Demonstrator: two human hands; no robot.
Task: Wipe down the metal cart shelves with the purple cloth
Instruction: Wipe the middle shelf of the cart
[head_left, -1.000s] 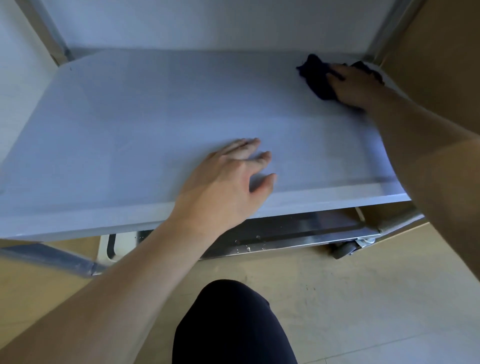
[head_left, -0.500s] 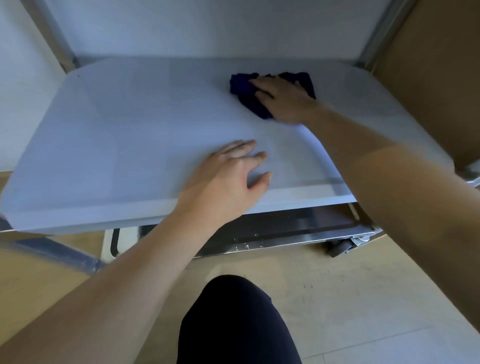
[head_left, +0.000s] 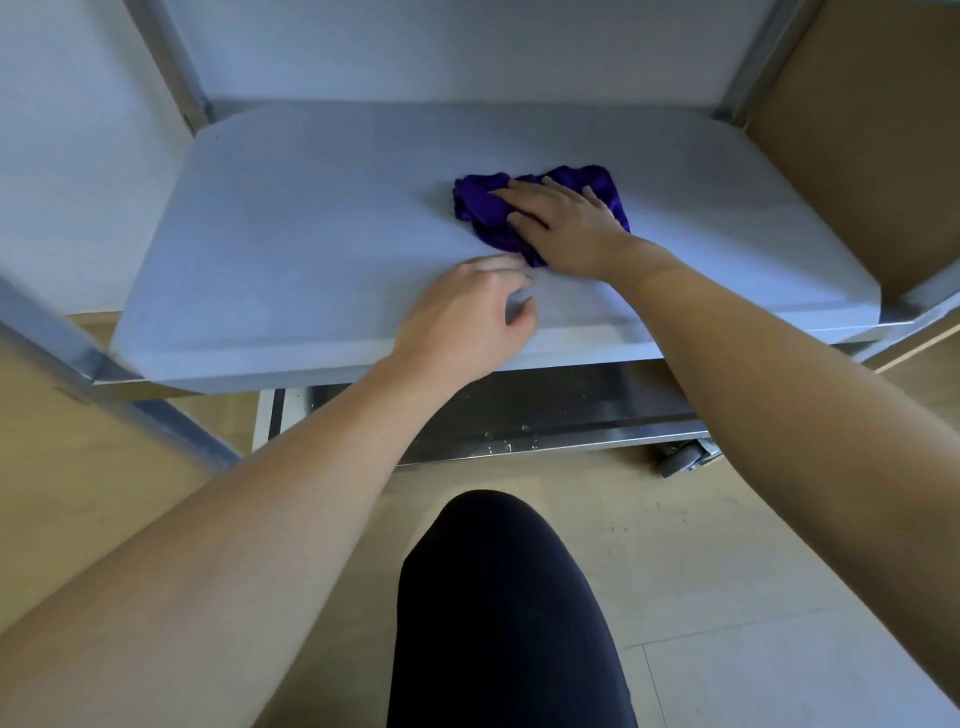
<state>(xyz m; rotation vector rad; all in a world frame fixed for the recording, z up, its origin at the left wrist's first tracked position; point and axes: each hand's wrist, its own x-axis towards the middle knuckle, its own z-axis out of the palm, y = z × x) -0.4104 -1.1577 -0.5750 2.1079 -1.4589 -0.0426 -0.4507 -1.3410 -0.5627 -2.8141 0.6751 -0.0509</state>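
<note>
**Shelf wipe, middle shelf: stroke in hand**

The purple cloth (head_left: 535, 208) is bunched on the shelf (head_left: 291, 249), right of centre and nearer the front edge than the back. The right hand (head_left: 563, 223) is laid flat on it, fingers spread, pressing rather than gripping. The left hand (head_left: 465, 317) is braced at the front edge, loosely curled, holding nothing. Judged best: even palm pressure is to be kept, strokes overlapped out to the left corners, the cloth kept from rucking. The lower shelf (head_left: 545, 415) appears not yet done.
</note>
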